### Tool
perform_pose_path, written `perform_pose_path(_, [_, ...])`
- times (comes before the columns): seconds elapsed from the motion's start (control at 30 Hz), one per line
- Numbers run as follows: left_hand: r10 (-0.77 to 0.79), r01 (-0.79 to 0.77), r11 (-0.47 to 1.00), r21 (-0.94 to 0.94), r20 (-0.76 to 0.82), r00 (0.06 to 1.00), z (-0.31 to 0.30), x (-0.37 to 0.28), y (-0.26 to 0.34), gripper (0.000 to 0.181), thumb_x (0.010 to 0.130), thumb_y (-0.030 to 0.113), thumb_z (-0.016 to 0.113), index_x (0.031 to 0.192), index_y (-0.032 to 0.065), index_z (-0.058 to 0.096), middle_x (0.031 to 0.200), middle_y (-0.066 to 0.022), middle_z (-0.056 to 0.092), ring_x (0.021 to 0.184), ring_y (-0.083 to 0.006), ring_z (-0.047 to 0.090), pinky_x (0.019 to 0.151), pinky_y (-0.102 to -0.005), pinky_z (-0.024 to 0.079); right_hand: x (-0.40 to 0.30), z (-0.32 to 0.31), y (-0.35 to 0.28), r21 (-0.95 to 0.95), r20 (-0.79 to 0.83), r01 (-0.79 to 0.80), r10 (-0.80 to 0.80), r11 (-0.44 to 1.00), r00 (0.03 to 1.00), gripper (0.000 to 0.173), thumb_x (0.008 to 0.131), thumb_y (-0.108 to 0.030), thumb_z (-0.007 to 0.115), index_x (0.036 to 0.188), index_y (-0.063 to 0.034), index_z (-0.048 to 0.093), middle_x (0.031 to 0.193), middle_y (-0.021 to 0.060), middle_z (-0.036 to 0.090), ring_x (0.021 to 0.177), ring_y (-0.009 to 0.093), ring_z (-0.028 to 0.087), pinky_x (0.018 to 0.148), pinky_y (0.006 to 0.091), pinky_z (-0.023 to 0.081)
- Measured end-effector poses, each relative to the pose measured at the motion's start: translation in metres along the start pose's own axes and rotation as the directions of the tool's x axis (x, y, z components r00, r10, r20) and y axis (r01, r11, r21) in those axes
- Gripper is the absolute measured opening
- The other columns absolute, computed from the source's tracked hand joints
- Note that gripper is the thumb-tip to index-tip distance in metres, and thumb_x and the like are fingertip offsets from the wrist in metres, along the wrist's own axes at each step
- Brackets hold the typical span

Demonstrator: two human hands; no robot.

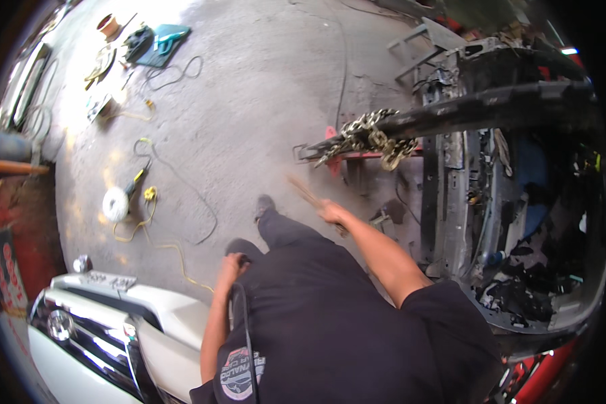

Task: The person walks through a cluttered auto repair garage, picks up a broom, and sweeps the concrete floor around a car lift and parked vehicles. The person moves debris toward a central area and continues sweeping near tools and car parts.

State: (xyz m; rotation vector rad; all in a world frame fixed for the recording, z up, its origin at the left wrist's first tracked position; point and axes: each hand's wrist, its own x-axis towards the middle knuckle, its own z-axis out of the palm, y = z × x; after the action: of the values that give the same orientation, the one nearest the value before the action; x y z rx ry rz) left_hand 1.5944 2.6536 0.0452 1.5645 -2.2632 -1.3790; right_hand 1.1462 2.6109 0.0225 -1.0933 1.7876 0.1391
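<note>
My right hand (331,212) grips a slim brown stick or handle (304,190), likely wooden and blurred by motion. Its far end points up and left over the concrete floor (262,126), short of a black steel beam (434,115) wrapped with a metal chain (371,132). Close to my left thigh is my left hand (231,270), its fingers curled. Something dark shows at those fingers, too small to tell whether it is held. A thin black cable (246,318) hangs down the front of my dark shirt (343,323).
A stripped vehicle body (457,202) stands on the right. The white front of a car (171,323) is at lower left. On the floor lie a polisher with a white pad (115,204), a yellow cord (174,246), and a teal power tool (167,42) on a dark board.
</note>
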Motion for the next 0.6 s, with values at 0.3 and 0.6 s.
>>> perform_pose_path(0.3, [-0.103, 0.020, 0.936, 0.350, 0.220, 0.970, -0.186, 0.259, 0.016, 0.019, 0.090, 0.021, 0.066, 0.097, 0.0033, 0.070, 0.095, -0.0206, 0.067, 0.094, -0.0399, 0.064, 0.081, -0.0494, 0.053, 0.123, -0.115, -0.188, 0.076, -0.320, 0.275, -0.238, 0.958, 0.917, 0.047, 0.091, -0.033, 0.064, 0.123, 0.0004, 0.058, 0.108, 0.0304, 0.067, 0.102, 0.046, 0.065, 0.087, 0.0508, 0.051])
perform_pose_path(0.6, [0.229, -0.291, 0.954, 0.080, 0.433, 0.872, -0.386, 0.542, 0.041, 0.026, 0.091, 0.022, 0.062, 0.086, -0.0042, 0.065, 0.082, -0.0241, 0.068, 0.075, -0.0389, 0.066, 0.069, -0.0449, 0.049, 0.239, -0.172, -0.149, 0.390, -0.343, -0.272, 0.413, 0.880, 0.844, 0.043, 0.088, -0.029, 0.062, 0.120, -0.0004, 0.064, 0.098, 0.0264, 0.072, 0.094, 0.040, 0.071, 0.083, 0.0476, 0.055])
